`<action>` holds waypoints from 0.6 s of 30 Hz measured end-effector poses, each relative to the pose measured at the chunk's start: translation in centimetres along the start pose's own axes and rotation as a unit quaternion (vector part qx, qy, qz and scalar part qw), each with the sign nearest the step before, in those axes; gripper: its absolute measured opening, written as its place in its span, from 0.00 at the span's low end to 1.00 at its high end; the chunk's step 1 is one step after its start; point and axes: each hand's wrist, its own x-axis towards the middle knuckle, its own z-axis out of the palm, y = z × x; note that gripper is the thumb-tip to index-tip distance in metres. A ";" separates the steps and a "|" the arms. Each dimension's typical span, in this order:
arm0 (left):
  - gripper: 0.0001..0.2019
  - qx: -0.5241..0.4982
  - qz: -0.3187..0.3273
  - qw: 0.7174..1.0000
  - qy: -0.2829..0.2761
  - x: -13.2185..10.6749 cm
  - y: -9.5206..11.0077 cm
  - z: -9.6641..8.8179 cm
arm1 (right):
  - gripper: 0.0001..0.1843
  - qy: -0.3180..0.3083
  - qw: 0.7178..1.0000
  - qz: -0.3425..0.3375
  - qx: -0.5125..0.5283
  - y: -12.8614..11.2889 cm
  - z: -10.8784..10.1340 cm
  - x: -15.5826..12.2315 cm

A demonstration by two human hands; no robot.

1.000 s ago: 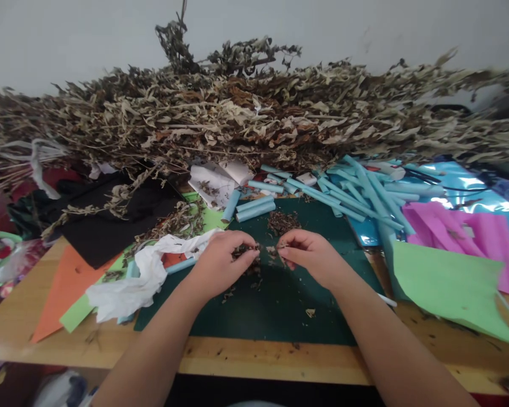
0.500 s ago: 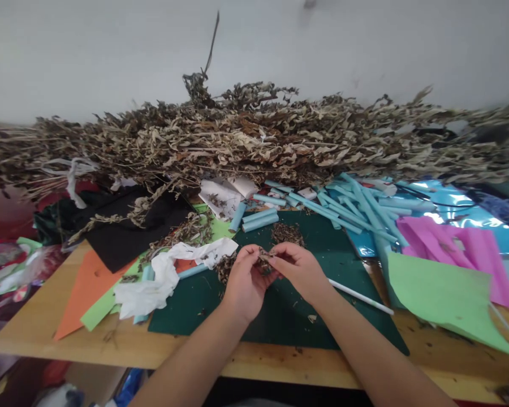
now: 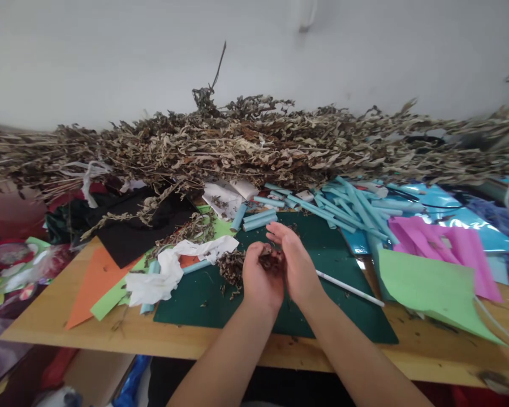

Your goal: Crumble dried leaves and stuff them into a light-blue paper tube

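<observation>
Crumbled dried leaves [image 3: 270,260] lie between my two cupped hands above a dark green mat [image 3: 335,305]. My left hand [image 3: 261,277] curls around them from the left, thumb up. From the right, my right hand [image 3: 299,263] closes against it, its fingers long and slightly bent with the palm turned inward. A pile of dark crushed leaves [image 3: 231,268] sits on the mat just left of my left hand. Another small heap, behind my right hand, is mostly hidden. To the right of the right wrist lies a thin white stick [image 3: 352,288].
Bundles of dried leafy stalks [image 3: 246,144] stretch along the wall. Light blue paper tubes [image 3: 352,206] are piled at the back right, near pink paper strips [image 3: 445,246] and a green sheet [image 3: 428,282]. White tissue [image 3: 161,277], orange paper [image 3: 95,282] and black paper [image 3: 146,226] lie left.
My fingertips were pinching leaf bits together; now both hands have turned into a cupped shape around the leaves. The camera view has shifted slightly.
</observation>
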 end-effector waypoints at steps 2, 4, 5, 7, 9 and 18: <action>0.04 0.047 0.027 0.998 -0.036 -0.6 -0.7 0.1 | 0.23 0.017 0.999 0.019 0.029 0.3 0.4 0.5; 0.05 0.147 0.074 0.984 -0.072 -1.1 -1.2 0.0 | 0.26 0.006 0.999 0.023 0.031 0.4 0.5 0.8; 0.06 0.206 0.106 0.969 -0.091 -1.3 -1.4 -0.2 | 0.28 -0.003 0.999 0.025 0.032 0.3 0.4 0.8; 0.10 0.303 0.177 0.927 -0.134 -1.4 -1.8 -0.5 | 0.30 -0.022 0.999 0.029 0.023 0.2 0.0 0.5; 0.17 0.361 0.227 0.885 -0.185 -1.3 -1.8 -0.9 | 0.32 -0.040 0.999 0.026 0.005 -0.2 -0.5 -0.2; 0.29 0.463 0.243 0.775 -0.355 -0.1 -1.0 -0.9 | 0.33 -0.024 0.998 -0.013 0.059 -0.9 -0.6 0.6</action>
